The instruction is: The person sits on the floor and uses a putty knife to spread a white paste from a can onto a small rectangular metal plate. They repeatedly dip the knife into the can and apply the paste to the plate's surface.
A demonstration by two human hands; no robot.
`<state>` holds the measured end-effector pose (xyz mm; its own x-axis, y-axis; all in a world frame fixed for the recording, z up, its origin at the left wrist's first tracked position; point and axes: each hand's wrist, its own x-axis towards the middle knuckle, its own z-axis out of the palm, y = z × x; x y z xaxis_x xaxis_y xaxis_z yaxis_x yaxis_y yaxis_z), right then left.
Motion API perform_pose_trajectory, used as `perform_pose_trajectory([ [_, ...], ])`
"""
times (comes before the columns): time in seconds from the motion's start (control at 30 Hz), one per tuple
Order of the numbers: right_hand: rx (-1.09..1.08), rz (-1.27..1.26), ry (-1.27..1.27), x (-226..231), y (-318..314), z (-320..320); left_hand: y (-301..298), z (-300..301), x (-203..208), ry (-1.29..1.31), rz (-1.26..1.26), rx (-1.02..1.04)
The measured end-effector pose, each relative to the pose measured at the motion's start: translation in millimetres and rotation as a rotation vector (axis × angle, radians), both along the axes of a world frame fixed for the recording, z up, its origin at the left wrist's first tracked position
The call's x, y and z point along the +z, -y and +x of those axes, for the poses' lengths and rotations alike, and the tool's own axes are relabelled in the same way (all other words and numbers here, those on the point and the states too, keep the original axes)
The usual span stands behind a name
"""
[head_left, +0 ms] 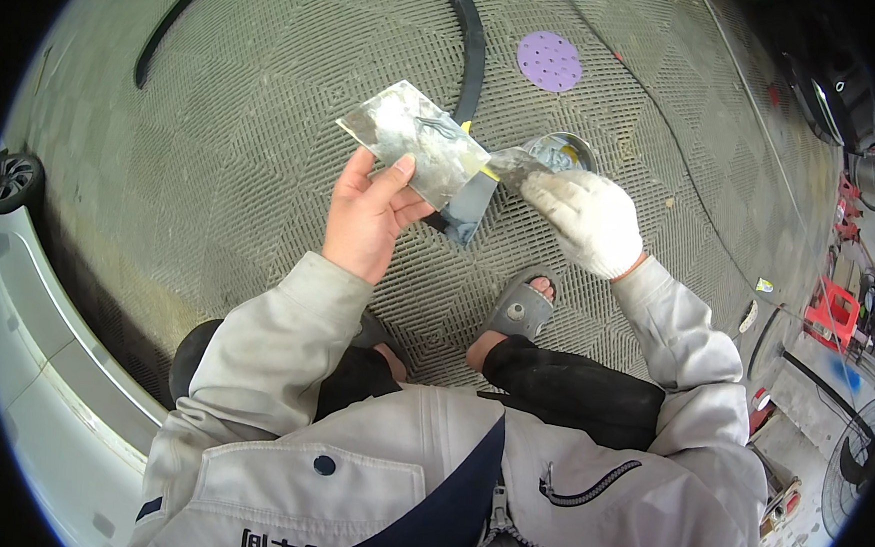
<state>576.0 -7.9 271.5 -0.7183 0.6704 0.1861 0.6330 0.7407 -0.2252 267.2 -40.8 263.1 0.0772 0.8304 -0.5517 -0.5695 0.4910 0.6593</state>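
My bare left hand grips a flat rectangular mixing plate, thumb on top, its face smeared with white and grey and bearing a dark grey streak of paste. On my right hand is a white knitted glove; its fingers are closed on a thin metal putty scraper, whose blade meets the plate's right edge. Yellow paste shows around that edge. Behind the scraper stands an open tin with grey-blue paste and some yellow inside. Below the plate, partly covered by it, is a grey-blue smeared flat piece.
A black curved strip lies on the ribbed floor, its near end hidden behind the plate. Beyond the tin is a purple perforated sanding disc. A cable crosses the right side. A red stool stands far right; a silver car panel is at left.
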Motion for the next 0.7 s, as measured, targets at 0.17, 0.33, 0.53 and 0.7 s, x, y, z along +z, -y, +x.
perform_pose_trajectory([
  [0.17, -0.330, -0.020, 0.060, -36.9, -22.8, 52.7, 1.3, -2.3, -6.7, -0.015, -0.002, 0.013],
  [0.33, -0.320, -0.141, 0.268, -79.9, -21.8, 80.9, 4.6, -1.0, -15.5, -0.020, -0.024, -0.004],
  [0.53, -0.118, -0.144, 0.449, -114.4, -9.2, 61.4, 4.8, -2.9, -18.3, -0.030, -0.029, -0.007],
  [0.7, -0.027, -0.228, 0.589, -112.3, -9.6, 57.0, 6.4, -2.0, -15.8, -0.054, -0.050, -0.003],
])
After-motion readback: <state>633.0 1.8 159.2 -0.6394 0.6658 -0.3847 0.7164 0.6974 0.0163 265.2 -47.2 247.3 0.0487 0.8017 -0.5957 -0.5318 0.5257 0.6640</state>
